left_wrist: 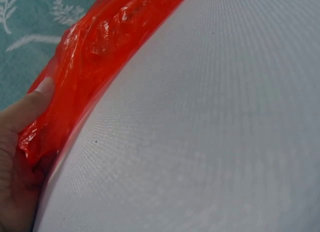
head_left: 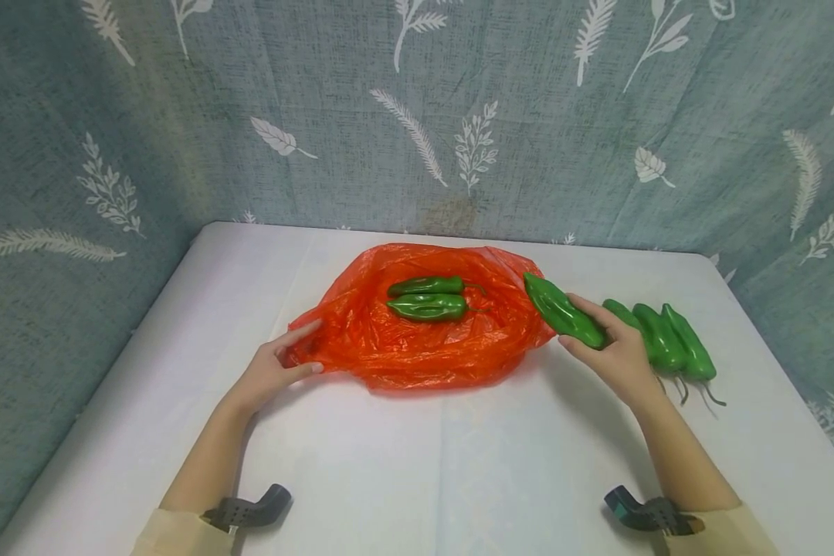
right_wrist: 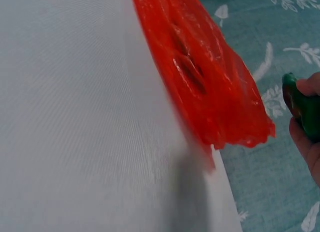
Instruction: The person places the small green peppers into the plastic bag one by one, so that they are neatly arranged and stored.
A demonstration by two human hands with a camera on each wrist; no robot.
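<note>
My left hand (head_left: pixel 267 374) holds the left end of a red plastic bag (head_left: pixel 417 374), thumb on the near side; in the left wrist view the thumb (left_wrist: pixel 37 100) rests against the bag and the other fingers are partly hidden. Two green peppers (head_left: pixel 427 306) lie side by side in the bag's opening. My right hand (head_left: pixel 618 355) grips another green pepper (head_left: pixel 559 305) between thumb and fingers, raised by the bag's right edge, tip pointing up and left. The right wrist view catches only part of that pepper (right_wrist: pixel 302 107) at its right border.
Beyond my right hand, three more green peppers (head_left: pixel 667 340) lie together on the white table (head_left: pixel 389 463), stems toward me. Grey-green cloth (head_left: pixel 333 131) with white leaf prints hangs behind the table and at its sides.
</note>
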